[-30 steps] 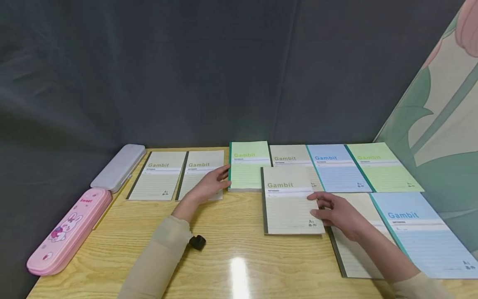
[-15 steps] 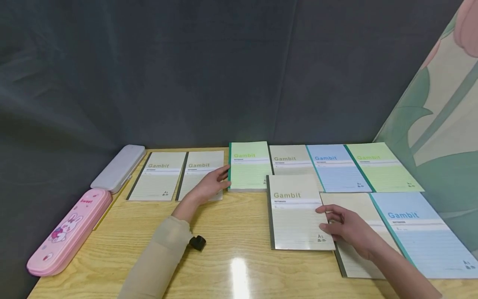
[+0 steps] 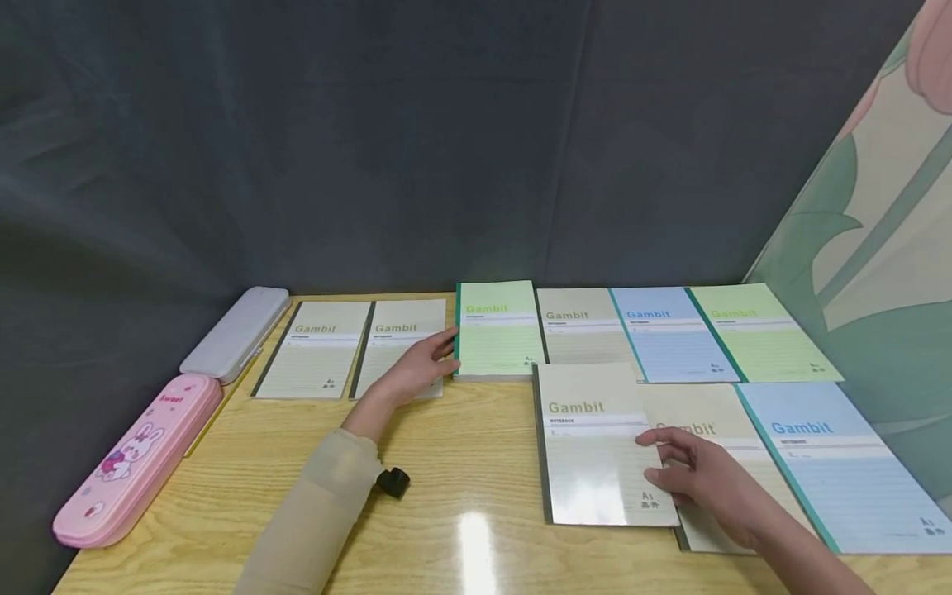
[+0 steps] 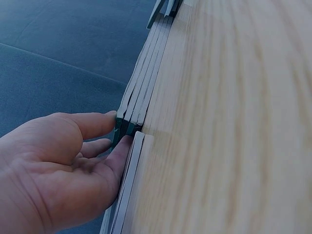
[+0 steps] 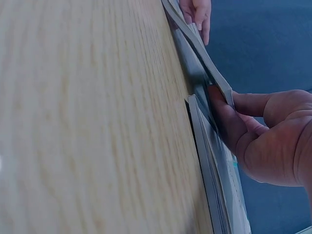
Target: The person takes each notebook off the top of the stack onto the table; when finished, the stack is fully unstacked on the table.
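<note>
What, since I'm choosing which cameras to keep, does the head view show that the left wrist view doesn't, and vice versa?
Only head: the pink case, white case, right hand and readable Gambit covers.

Only left wrist: separate layers along the edge of the green stack, and the inner side of the left hand.

Both: that hand touching the stack's spine, the table and dark cloth.

1. At the left, one pink case [image 3: 137, 463], with a rabbit picture and the word "Sweet", lies on the wood-grained table [image 3: 446, 471].
2. Just beyond its far end is one pale grey case [image 3: 236, 330].
3. Along the right side of both cases lies a thin yellow stick [image 3: 211, 420].
4. Dark cloth [image 3: 409, 149] hangs behind; a flower-patterned surface [image 3: 885, 248] rises at the right.
</note>
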Available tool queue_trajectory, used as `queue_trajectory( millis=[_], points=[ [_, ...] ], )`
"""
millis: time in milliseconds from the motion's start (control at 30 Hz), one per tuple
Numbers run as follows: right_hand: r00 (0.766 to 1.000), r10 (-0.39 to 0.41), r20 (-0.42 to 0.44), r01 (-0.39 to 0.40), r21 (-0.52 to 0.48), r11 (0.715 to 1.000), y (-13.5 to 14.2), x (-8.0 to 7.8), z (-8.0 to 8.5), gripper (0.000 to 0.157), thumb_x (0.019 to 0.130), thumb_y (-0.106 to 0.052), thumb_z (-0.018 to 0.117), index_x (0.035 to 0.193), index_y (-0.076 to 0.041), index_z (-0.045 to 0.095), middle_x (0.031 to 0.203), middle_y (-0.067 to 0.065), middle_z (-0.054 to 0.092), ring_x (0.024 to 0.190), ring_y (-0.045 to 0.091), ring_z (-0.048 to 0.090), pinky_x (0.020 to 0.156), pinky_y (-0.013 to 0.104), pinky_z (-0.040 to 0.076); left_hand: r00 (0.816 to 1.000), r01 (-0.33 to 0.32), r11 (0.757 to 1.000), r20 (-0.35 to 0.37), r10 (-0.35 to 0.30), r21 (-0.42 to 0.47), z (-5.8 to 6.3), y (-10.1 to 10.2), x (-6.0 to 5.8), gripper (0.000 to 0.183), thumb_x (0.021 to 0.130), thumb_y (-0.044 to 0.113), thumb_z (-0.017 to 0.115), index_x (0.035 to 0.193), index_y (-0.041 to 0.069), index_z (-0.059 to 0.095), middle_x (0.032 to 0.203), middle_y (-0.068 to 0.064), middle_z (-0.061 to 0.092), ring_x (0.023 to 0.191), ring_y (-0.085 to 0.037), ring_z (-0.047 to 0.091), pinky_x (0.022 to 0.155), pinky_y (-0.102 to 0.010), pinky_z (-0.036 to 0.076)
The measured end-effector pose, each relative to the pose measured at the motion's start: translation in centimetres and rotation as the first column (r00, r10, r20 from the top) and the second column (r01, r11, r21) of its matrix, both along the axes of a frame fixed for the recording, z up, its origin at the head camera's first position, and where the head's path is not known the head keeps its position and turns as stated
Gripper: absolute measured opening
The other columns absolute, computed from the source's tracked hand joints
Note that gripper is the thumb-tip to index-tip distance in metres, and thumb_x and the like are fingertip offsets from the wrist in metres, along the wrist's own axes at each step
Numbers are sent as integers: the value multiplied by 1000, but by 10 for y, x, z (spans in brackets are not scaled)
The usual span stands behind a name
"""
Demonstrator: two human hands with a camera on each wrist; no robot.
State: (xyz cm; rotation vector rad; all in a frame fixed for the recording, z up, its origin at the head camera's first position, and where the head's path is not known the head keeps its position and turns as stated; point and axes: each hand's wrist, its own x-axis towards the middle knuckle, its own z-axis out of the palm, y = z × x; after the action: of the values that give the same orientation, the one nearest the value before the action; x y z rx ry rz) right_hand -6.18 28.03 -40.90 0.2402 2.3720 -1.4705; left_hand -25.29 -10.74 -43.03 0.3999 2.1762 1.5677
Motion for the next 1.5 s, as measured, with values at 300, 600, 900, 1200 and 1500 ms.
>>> queue_trajectory(
  millis=[300,600,900,1200,1500],
  points=[
    [1000,6,16,-6,-51,999,-3,15,1,50,91,-13,76,135,1,56,141,37,44,111,35,54,69,33,55,1000,0,1000,-3,0,-5,1,0,0,68,105,10,57,162,10,21,165,-11,25,150,-26,26,116,-41,34],
    [1000,31,-3,-31,-80,996,-4,18,-1,50,92,-10,74,135,4,54,102,12,50,65,15,47,58,29,49,1000,1,1000,9,-1,-4,0,-1,0,68,105,11,57,163,11,21,165,-11,26,150,-26,26,116,-41,34],
    [999,50,1,-50,-26,998,-4,16,2,49,91,-8,74,135,4,56,106,11,57,80,18,57,63,31,54,1000,-5,1000,-2,5,-1,1,-1,0,67,105,9,57,162,10,22,164,-12,27,150,-26,27,116,-41,35],
    [994,36,100,-47,105,993,-6,16,26,45,93,-17,75,132,-1,60,119,18,66,98,25,65,75,41,61,1000,1,1000,-6,-1,-4,2,0,-1,67,105,10,56,162,10,22,164,-12,27,150,-26,27,117,-42,34],
    [992,119,-39,-107,220,970,-4,13,49,36,100,-23,67,127,1,64,125,17,65,99,26,70,68,36,62,1000,0,1000,3,0,-5,3,0,1,67,105,9,56,162,10,22,164,-12,27,150,-26,27,116,-41,34]
  ],
)
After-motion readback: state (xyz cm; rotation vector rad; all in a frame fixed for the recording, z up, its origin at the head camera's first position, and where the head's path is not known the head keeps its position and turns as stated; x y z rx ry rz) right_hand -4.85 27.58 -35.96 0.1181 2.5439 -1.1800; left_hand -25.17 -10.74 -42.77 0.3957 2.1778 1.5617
